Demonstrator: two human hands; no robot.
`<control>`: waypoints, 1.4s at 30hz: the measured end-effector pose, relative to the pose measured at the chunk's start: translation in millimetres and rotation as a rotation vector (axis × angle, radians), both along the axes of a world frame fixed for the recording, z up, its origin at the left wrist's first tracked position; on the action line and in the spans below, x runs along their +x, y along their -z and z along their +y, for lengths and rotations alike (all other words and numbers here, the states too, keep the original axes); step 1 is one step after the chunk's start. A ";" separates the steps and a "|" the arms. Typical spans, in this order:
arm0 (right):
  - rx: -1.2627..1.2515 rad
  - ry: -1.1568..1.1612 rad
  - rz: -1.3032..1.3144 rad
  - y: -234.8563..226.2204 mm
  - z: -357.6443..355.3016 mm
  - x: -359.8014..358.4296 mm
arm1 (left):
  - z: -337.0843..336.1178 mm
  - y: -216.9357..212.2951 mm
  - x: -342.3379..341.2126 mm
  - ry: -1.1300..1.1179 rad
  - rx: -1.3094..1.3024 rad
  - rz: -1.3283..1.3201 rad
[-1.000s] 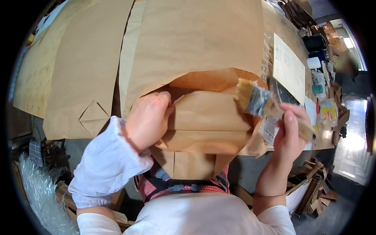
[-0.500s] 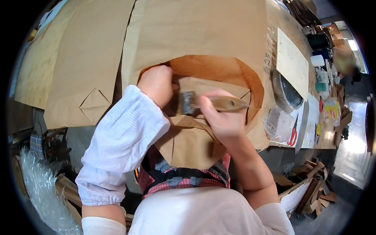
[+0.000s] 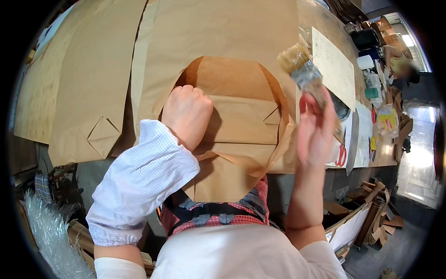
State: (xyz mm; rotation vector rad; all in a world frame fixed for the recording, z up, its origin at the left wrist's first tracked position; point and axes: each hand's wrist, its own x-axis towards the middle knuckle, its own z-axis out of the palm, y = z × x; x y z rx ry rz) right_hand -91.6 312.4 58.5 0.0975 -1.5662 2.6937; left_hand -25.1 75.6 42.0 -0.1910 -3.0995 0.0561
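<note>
A large brown kraft paper bag [image 3: 241,122] lies on the table with its near end spread into a wide, rounded mouth, and a folded flap hangs toward my body. My left hand [image 3: 188,114] is closed in a fist at the left side of this mouth, gripping the paper there; its fingertips are hidden. Right of the bag, my right hand [image 3: 317,128] is raised, its fingers round the handle of a wide paintbrush [image 3: 302,69]. The brush's pale bristles point up and away from me, and its metal band looks smeared.
Another paper bag [image 3: 88,83] with a folded end lies at left. At right are a pale board [image 3: 332,69], red-handled scissors [image 3: 341,156], a white roll [image 3: 365,62] and plastic packets. Cardboard scraps [image 3: 371,218] are below right; clear plastic strands [image 3: 51,232] stand below left. Another person [image 3: 399,63] is far right.
My right hand has lifted the brush out of the bag's mouth, up and to the right, and turned its bristles away from me. My left hand stays at the mouth's left side.
</note>
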 end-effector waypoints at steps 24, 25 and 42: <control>-0.640 -0.626 -0.292 102.5 -43.5 -1.9 | -2.9 60.0 92.0 -0.167 0.297 0.020; -0.608 -0.652 -0.281 101.1 -42.2 -2.3 | -8.4 58.1 94.1 -0.076 0.332 -0.037; 1.337 -0.801 0.920 -9.0 44.2 77.6 | -42.9 56.9 51.5 0.215 0.193 0.050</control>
